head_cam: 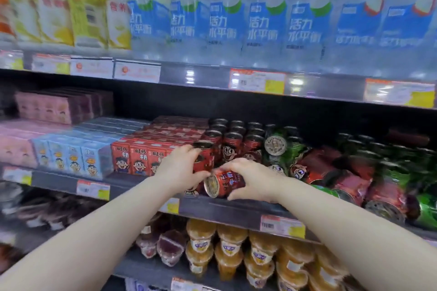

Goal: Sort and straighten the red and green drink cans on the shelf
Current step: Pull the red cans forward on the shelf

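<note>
One upright red can (205,159): gripped by left hand (181,169).
One tipped red can (223,183): held by right hand (251,178), front edge of shelf (236,210).

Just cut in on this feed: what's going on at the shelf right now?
A person is tidying cans on the middle shelf. The left hand grips an upright red can at the front of the standing red rows. The right hand holds a tipped red can lying on its side near the shelf's front edge. To the right, a jumble of red and green cans lies toppled and mixed, not yet sorted.
</note>
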Tool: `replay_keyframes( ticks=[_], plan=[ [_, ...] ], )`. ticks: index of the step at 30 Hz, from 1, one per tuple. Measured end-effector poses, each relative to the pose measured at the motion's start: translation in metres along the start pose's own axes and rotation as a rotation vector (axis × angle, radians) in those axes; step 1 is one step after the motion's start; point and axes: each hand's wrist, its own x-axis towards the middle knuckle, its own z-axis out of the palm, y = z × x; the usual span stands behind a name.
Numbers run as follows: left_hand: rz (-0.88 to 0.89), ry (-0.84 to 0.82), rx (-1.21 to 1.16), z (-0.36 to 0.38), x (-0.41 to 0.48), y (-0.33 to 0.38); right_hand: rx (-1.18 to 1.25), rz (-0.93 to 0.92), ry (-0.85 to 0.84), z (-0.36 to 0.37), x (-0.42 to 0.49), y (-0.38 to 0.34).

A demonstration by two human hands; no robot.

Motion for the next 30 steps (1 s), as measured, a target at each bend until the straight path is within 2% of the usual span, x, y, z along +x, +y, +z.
replay_keyframes(
  ticks=[5,8,13,21,27,30],
  plan=[
    [-0.053,0.015,0.057,0.002,-0.001,-0.006,-0.045,-0.136,-0.048,0.008,0.024,0.003],
    [-0.077,0.027,0.078,0.002,0.001,-0.014,-0.078,-0.164,-0.079,0.012,0.031,0.004],
    [-0.022,0.007,0.097,0.003,0.008,-0.02,-0.08,-0.161,-0.054,0.013,0.038,0.009],
    [0.14,0.004,0.175,-0.003,0.021,-0.029,0.306,-0.041,0.038,0.009,0.038,0.014],
    [0.193,-0.123,0.024,-0.003,0.024,-0.036,0.641,0.103,0.147,0.019,0.039,0.013],
    [0.208,-0.136,-0.017,0.001,0.024,-0.04,0.767,0.211,0.187,0.029,0.037,0.013]
  ],
)
